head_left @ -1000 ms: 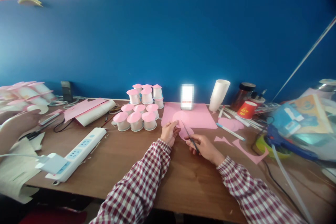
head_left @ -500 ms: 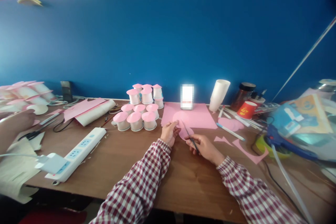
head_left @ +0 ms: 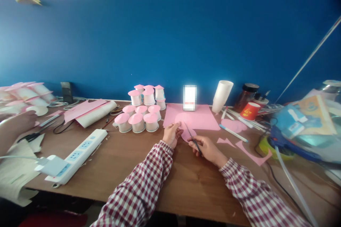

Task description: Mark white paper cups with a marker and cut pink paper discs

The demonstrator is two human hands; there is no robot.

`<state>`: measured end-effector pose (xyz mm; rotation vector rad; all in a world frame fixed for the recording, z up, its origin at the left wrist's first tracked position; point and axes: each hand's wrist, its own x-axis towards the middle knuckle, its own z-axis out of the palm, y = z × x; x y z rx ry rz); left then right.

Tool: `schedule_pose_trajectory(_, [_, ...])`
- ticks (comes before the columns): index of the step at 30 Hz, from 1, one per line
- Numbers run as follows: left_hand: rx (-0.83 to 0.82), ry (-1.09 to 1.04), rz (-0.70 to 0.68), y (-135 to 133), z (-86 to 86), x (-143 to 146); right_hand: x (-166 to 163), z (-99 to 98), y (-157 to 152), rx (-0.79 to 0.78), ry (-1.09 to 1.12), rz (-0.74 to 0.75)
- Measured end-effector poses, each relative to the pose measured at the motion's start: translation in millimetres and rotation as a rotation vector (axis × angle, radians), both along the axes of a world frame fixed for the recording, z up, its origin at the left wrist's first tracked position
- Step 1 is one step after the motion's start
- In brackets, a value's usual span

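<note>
My left hand pinches the edge of a round pink paper piece lying at the middle of the wooden table. Just to its right, my right hand is closed around a pair of scissors whose blades point up and left over the pink piece. Behind the piece lies a larger pink paper sheet. Both my sleeves are red and white checked.
Stacked white cups with pink lids stand left of the sheet. A white power strip lies at the left front. White cup stack, red cup, pens and pink scraps sit right. Another person's hand is at the far left.
My hands, the scissors and the pink piece have stayed put. The other person's hand at the far left has drawn back slightly to the left.
</note>
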<state>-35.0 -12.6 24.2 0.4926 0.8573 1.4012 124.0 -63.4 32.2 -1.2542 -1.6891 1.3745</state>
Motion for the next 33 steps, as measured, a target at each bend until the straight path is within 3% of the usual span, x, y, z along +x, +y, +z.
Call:
schedule_pose_trajectory(23, [-0.011, -0.013, 0.01, 2.6, -1.9, -0.5, -1.9, -1.5, 0.8, 0.032, 0.004, -0.028])
schedule_pose_trajectory(30, [-0.011, -0.003, 0.058, 2.8, 4.4, -5.5, 21.1, 5.3, 7.9, 0.098, -0.102, 0.03])
schedule_pose_trajectory(33, [-0.008, 0.132, -0.004, 2.3, 5.8, -6.2, 35.7, 11.8, 15.4, 0.187, -0.059, -0.083])
